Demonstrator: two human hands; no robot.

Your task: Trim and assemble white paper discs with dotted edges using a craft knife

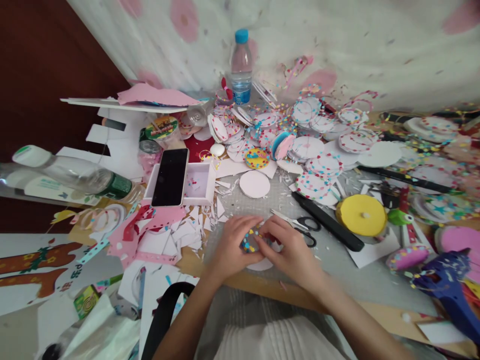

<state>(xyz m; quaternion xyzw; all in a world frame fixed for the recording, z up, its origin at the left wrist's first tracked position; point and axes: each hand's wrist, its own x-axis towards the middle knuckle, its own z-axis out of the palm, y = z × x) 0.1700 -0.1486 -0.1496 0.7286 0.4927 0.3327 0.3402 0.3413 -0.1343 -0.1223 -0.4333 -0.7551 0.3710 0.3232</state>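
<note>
**Dotted piece in hand, lower centre of frame**

Left hand [237,245]: grip looks pinched on the small blue-and-yellow dotted piece [247,243]. Right hand [287,245]: fingertips at its right edge; can't tell if pinching. White round disc [260,265] sits just below. Advice: steady with left, adjust lightly with right, keep knuckles off the black-handled metal scissors [287,218].

Grey-covered desk [333,272]: white paper scraps [191,227] centre-left, dotted white discs [315,185] upper right. Pink-spotted white curtain [150,30] behind.
</note>
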